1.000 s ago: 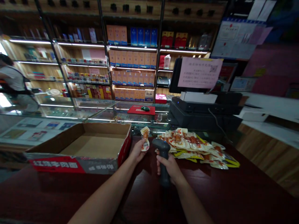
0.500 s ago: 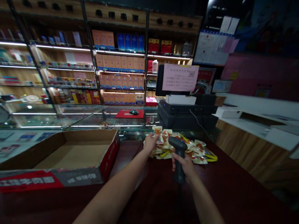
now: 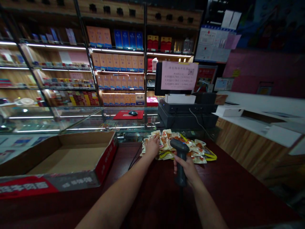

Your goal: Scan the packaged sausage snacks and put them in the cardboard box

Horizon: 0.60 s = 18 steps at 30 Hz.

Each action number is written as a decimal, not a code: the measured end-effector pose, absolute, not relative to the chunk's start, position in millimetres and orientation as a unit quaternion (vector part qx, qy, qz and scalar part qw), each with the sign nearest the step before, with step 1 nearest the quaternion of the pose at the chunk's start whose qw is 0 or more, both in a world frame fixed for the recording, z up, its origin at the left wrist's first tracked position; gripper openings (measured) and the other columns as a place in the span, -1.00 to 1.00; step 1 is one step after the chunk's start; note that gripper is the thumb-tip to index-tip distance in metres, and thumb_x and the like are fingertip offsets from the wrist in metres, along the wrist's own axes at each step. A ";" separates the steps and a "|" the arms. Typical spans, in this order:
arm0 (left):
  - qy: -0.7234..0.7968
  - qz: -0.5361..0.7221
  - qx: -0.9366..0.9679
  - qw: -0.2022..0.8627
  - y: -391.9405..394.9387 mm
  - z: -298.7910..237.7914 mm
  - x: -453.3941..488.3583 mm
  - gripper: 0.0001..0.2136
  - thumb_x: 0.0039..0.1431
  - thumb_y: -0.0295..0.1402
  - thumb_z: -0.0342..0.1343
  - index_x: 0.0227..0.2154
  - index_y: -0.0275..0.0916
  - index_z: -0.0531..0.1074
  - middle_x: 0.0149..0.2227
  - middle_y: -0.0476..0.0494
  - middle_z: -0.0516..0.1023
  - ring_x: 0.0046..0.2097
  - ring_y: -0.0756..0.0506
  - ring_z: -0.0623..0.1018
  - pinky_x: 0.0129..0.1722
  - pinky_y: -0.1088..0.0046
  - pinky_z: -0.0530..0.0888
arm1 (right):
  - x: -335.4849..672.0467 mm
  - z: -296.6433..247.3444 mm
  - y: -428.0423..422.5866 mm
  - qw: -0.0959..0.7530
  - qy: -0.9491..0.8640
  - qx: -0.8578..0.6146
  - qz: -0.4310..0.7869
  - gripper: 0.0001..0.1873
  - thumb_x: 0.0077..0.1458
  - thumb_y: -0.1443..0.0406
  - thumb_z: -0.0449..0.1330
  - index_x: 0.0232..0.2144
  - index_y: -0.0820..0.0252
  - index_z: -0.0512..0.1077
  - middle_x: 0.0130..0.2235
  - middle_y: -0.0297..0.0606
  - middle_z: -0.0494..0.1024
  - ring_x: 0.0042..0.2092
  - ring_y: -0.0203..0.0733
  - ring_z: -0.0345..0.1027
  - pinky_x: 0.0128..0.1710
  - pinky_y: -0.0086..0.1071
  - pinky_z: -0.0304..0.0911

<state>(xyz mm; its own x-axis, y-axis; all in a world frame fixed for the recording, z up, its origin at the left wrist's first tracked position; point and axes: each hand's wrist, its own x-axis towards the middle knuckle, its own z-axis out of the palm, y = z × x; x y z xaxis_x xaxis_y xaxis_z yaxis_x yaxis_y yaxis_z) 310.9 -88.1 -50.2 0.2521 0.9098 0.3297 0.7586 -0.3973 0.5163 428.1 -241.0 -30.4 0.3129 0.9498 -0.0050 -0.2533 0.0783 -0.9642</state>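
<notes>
A pile of small snack packets [image 3: 196,148], pale with orange-brown contents and yellow strips, lies on the dark red counter [image 3: 152,190]. My left hand [image 3: 152,146] rests palm down on the pile's left side, fingers stretched apart over the packets; its fingertips partly blend into them. In my right hand [image 3: 189,168] is a dark grey barcode scanner [image 3: 181,173], gripped round its handle and held upright. The scanner's head is in front of the pile and hides part of it.
A shallow cardboard box [image 3: 71,182] stands at the left. Behind the pile are a black register base [image 3: 188,119], a monitor with a pink notice [image 3: 178,76], and a mouse [image 3: 132,113] on a red mat [image 3: 119,115]. A thin cable [image 3: 134,156] runs left of my hand.
My left hand has gone from pinching a raised packet to lying spread on the pile. The scanner stays in my right hand. The view has shifted slightly to the right.
</notes>
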 end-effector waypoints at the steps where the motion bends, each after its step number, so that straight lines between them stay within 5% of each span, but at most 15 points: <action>1: 0.535 0.297 0.780 0.130 -87.1 -50.8 311.3 -0.63 0.23 -0.26 -0.21 0.04 -0.10 0.31 0.17 -0.06 0.24 0.15 -0.11 0.26 0.12 0.25 0.19 | 426.8 -29.9 -241.1 0.643 -0.353 -0.493 0.468 -0.52 -0.29 0.09 0.34 -0.34 0.21 0.30 -0.68 -0.47 0.37 -0.71 -0.33 0.22 -0.74 -0.44 0.25; 11: 0.522 0.377 0.756 0.119 -101.7 -35.2 274.6 -0.61 0.24 -0.29 -0.25 0.04 -0.23 0.32 0.16 -0.15 0.26 0.18 -0.08 0.24 0.14 0.35 0.17 | 396.9 -25.6 -239.7 0.622 -0.367 -0.484 0.494 -0.55 -0.23 0.14 0.33 -0.30 0.23 0.30 -0.65 -0.48 0.38 -0.69 -0.35 0.23 -0.72 -0.46 0.25; 14: 0.487 0.388 0.774 0.114 -119.8 -18.0 238.5 -0.66 0.21 -0.30 -0.19 -0.17 -0.26 0.48 -0.01 -0.19 0.45 0.07 -0.07 0.37 0.07 0.42 0.25 | 374.1 -25.9 -234.3 0.608 -0.372 -0.472 0.519 -0.55 -0.24 0.14 0.33 -0.31 0.22 0.30 -0.65 -0.48 0.38 -0.69 -0.36 0.22 -0.70 -0.46 0.25; 18: 0.508 0.366 0.771 0.115 -136.5 18.1 160.0 -0.67 0.15 -0.21 -0.11 -0.40 -0.27 0.51 -0.39 -0.12 0.56 -0.32 -0.04 0.49 -0.26 0.51 0.36 | 337.6 -25.2 -222.2 0.568 -0.399 -0.459 0.554 -0.57 -0.26 0.12 0.33 -0.35 0.20 0.31 -0.67 -0.49 0.36 -0.70 -0.36 0.21 -0.72 -0.46 0.23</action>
<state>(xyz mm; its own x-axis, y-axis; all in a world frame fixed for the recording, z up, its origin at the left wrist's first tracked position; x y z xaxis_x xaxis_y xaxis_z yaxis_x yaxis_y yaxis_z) 160.0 -136.5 18.1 0.2154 0.8682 0.4470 0.6999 -0.4565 0.5494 337.6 -222.2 -25.2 0.0679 0.9961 -0.0558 -0.2629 -0.0361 -0.9641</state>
